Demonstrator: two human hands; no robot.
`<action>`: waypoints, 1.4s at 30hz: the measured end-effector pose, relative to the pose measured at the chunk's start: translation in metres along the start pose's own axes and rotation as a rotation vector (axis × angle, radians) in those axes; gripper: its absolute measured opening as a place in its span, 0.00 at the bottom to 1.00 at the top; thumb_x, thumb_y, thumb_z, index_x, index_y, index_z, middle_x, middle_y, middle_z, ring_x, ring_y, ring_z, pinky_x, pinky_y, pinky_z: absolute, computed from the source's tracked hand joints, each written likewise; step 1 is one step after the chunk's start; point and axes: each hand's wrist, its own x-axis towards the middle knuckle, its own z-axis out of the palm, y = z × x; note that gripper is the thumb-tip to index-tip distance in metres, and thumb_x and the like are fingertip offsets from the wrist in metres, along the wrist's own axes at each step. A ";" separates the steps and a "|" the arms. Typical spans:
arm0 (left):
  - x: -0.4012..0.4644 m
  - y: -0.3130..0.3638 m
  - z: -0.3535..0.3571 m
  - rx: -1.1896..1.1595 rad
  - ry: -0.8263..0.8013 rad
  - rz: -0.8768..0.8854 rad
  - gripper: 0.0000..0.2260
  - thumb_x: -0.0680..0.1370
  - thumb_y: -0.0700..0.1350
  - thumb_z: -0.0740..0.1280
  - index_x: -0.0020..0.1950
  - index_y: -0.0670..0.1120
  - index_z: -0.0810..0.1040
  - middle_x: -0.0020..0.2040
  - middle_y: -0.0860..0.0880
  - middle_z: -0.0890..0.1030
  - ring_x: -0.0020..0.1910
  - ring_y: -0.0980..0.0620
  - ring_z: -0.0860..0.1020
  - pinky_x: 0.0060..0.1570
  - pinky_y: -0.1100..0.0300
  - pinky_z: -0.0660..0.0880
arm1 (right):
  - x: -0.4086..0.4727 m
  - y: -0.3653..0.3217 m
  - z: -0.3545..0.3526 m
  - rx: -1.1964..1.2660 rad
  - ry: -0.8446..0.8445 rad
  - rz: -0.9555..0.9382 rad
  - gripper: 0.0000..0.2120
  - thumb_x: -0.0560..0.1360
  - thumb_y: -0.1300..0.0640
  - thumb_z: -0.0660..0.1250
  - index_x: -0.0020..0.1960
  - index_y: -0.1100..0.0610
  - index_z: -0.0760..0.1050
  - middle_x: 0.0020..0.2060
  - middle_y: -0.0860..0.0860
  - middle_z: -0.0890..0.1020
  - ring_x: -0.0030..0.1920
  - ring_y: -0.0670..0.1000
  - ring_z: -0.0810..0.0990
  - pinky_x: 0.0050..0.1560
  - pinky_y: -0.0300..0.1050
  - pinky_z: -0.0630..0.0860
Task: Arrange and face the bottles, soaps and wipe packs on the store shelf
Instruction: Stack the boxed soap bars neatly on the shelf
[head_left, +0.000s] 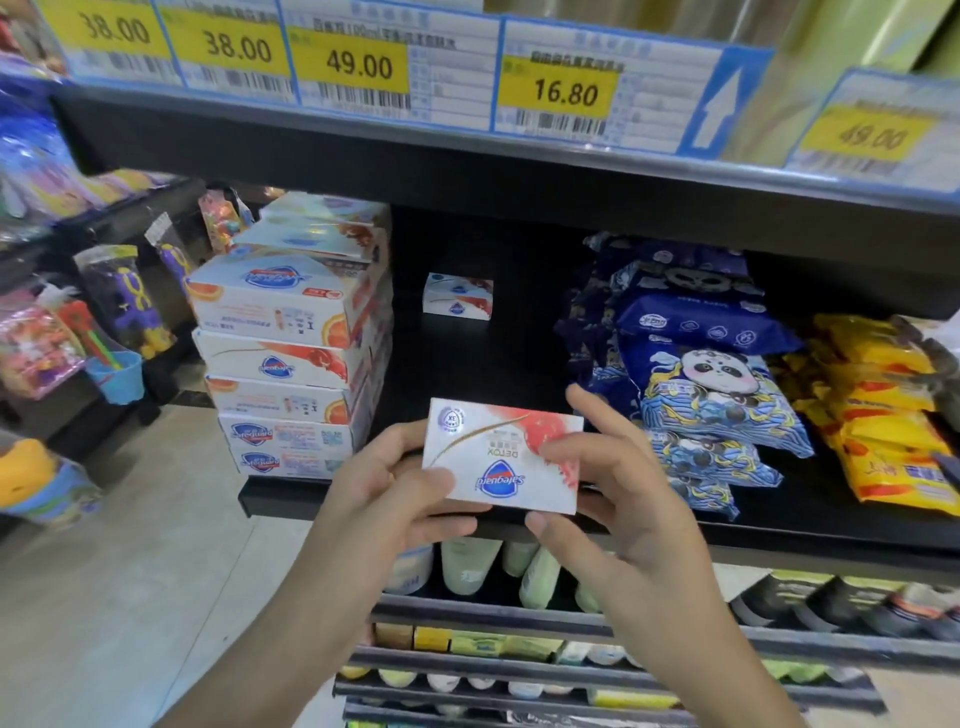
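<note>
Both hands hold one white Safeguard soap box (498, 457) in front of the black shelf's (467, 353) front edge, its logo upside down to me. My left hand (400, 478) grips its left end with the thumb on top. My right hand (618, 483) pinches its right end. A stack of the same soap boxes (291, 358) stands at the shelf's left end. A single soap box (458, 296) sits alone deep on the shelf. Blue panda wipe packs (717, 384) lie piled to the right.
Yellow packs (883, 415) lie at the far right of the shelf. Price tags (566, 93) line the shelf edge above. Pale bottles (470, 564) stand on the shelf below, with more small goods lower down. Toys (124, 306) hang on a rack at the left, beside the tiled floor.
</note>
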 end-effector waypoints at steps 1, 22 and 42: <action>-0.001 -0.001 -0.002 -0.008 -0.017 0.008 0.16 0.74 0.43 0.67 0.62 0.47 0.80 0.53 0.44 0.87 0.53 0.44 0.86 0.47 0.55 0.84 | 0.002 -0.002 -0.002 0.047 -0.031 0.007 0.24 0.74 0.71 0.75 0.57 0.43 0.80 0.77 0.40 0.67 0.66 0.55 0.79 0.60 0.47 0.79; -0.013 0.009 -0.008 0.483 -0.020 0.321 0.25 0.76 0.42 0.75 0.67 0.65 0.75 0.68 0.63 0.78 0.71 0.57 0.74 0.67 0.51 0.73 | 0.017 -0.026 -0.010 0.644 0.036 0.648 0.20 0.66 0.49 0.75 0.56 0.55 0.85 0.51 0.60 0.86 0.38 0.54 0.83 0.41 0.44 0.83; 0.003 0.015 -0.002 0.252 0.050 0.062 0.15 0.73 0.49 0.72 0.60 0.55 0.81 0.53 0.57 0.87 0.55 0.58 0.84 0.52 0.59 0.78 | 0.015 -0.014 -0.006 0.285 0.053 0.172 0.33 0.75 0.53 0.72 0.74 0.32 0.66 0.70 0.36 0.75 0.70 0.44 0.76 0.66 0.51 0.77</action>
